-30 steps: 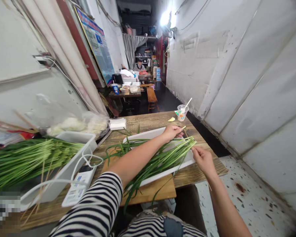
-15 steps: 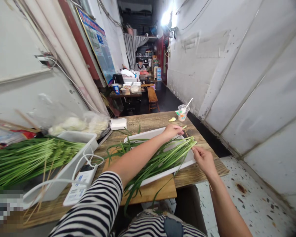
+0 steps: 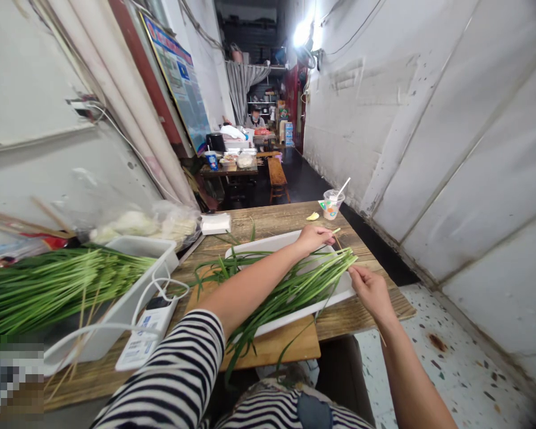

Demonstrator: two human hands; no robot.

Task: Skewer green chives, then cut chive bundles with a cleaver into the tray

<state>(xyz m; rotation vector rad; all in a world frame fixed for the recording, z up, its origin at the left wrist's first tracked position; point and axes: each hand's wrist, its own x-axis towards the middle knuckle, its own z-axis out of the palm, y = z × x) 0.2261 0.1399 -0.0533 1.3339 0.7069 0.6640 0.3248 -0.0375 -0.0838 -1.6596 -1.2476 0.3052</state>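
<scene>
Garlic chives lie in a loose bunch across a white plastic tray, their pale cut ends toward the right and their leaves trailing left over the tray's edge. At the tray's far right side, my left hand is closed on chive stalks, with one pale end poking past the fingers. My right hand, beside the cut ends, pinches a thin bamboo skewer. The skewer's lower end shows under the wrist and its upper part slants toward my left hand; the chive ends partly cover its middle.
A wooden board lies under the tray. Left stands a white bin heaped with more chives, near a power strip with a looped cable. A plastic cup with a straw stands at the table's far right. A person sits far back.
Both hands keep their grip and place. The whole view shifts very slightly; the chives and tray look the same.
</scene>
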